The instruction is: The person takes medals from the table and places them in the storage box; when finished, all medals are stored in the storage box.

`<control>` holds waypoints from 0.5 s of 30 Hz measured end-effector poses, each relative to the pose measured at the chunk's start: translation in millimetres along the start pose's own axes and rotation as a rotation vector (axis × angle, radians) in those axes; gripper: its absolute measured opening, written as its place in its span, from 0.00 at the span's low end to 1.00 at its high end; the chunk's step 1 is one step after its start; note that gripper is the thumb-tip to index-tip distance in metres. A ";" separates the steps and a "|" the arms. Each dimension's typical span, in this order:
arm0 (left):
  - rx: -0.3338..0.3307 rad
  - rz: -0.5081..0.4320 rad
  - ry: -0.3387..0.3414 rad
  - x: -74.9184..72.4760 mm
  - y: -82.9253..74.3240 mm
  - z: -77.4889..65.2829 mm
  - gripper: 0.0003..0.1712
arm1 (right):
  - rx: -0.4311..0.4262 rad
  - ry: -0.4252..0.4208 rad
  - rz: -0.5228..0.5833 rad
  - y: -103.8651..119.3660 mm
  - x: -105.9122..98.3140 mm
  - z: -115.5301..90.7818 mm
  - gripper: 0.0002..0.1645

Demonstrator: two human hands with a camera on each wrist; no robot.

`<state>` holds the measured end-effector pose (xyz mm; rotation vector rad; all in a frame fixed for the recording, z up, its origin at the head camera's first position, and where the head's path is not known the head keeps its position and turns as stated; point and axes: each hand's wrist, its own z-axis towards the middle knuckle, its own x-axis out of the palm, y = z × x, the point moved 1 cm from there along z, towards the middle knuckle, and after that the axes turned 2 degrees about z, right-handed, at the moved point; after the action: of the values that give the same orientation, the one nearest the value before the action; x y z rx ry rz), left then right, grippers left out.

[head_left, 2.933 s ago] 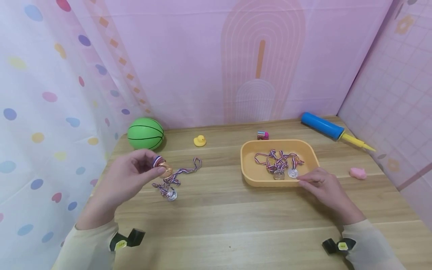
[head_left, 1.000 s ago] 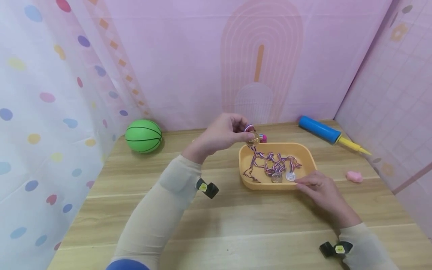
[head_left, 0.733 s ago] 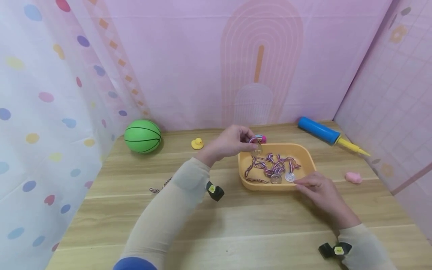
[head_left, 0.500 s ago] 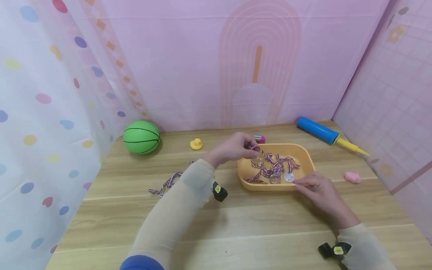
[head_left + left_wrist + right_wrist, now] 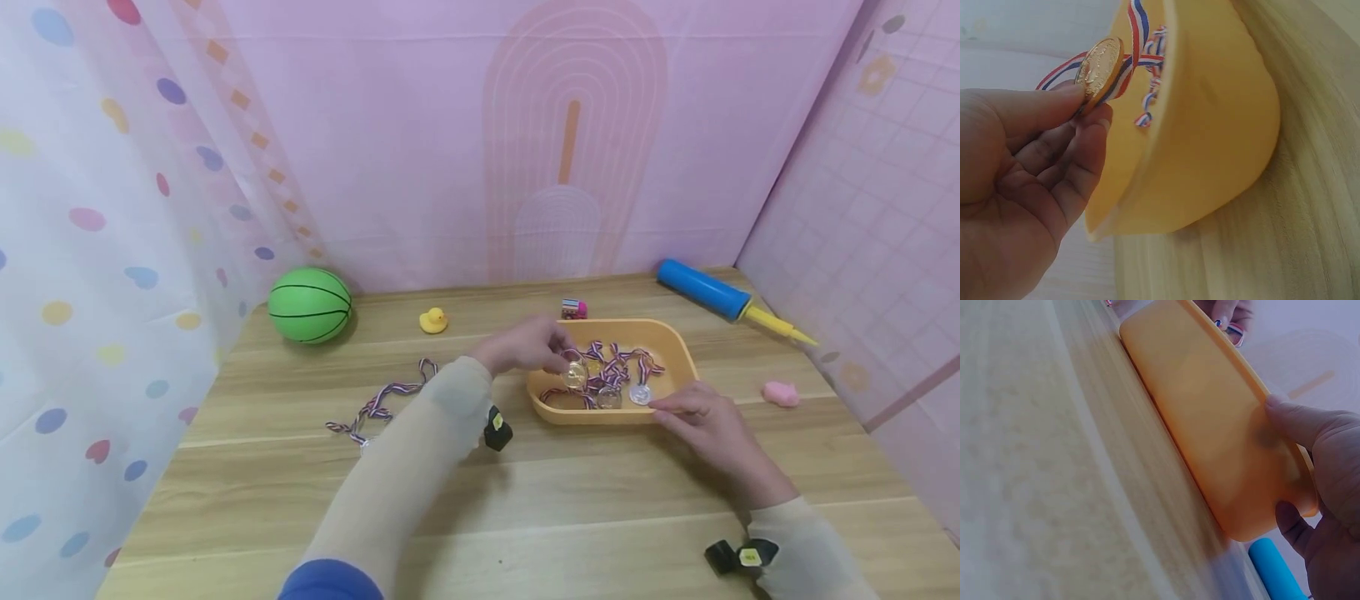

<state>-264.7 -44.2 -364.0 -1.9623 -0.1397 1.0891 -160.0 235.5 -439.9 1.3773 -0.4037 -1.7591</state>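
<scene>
My left hand (image 5: pixel 527 344) pinches a gold medal (image 5: pixel 575 375) on a red, white and blue ribbon, low over the left side of an orange-yellow plastic basin (image 5: pixel 667 332). In the left wrist view, thumb and fingers grip the edge of the medal (image 5: pixel 1101 70), and its ribbon trails into the basin. My right hand (image 5: pixel 712 433) pinches the basin's near right rim, thumb outside. Inside the basin lie a silver medal (image 5: pixel 640 394), a second medal (image 5: pixel 609 397) and tangled ribbons. Left of it, another ribbon (image 5: pixel 375 407) lies on the table, its medal mostly hidden behind my left forearm.
Along the back of the wooden table (image 5: pixel 600 517) are a green ball (image 5: pixel 310 305), a yellow duck (image 5: pixel 433 321), a small toy truck (image 5: pixel 574 309) and a blue hand pump (image 5: pixel 705 289). A pink toy (image 5: pixel 781 393) lies to the right.
My left hand has carried the gold medal from the table at the left over to the basin and lowered it there. My right hand has kept hold of the rim.
</scene>
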 end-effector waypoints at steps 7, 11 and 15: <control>-0.004 0.230 0.004 9.1 0.7 10.1 0.09 | 0.006 -0.001 0.000 -1.2 0.2 -0.1 0.07; -0.003 0.316 0.004 12.9 0.6 15.0 0.07 | 0.010 -0.001 -0.004 -1.9 0.3 -0.2 0.07; -0.019 0.394 0.018 16.5 -1.8 20.2 0.08 | 0.019 0.003 -0.004 -1.4 0.0 -0.6 0.07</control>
<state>-269.0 -22.6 -378.2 -2.0670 0.2591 1.3210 -160.0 236.5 -441.0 1.3951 -0.4172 -1.7600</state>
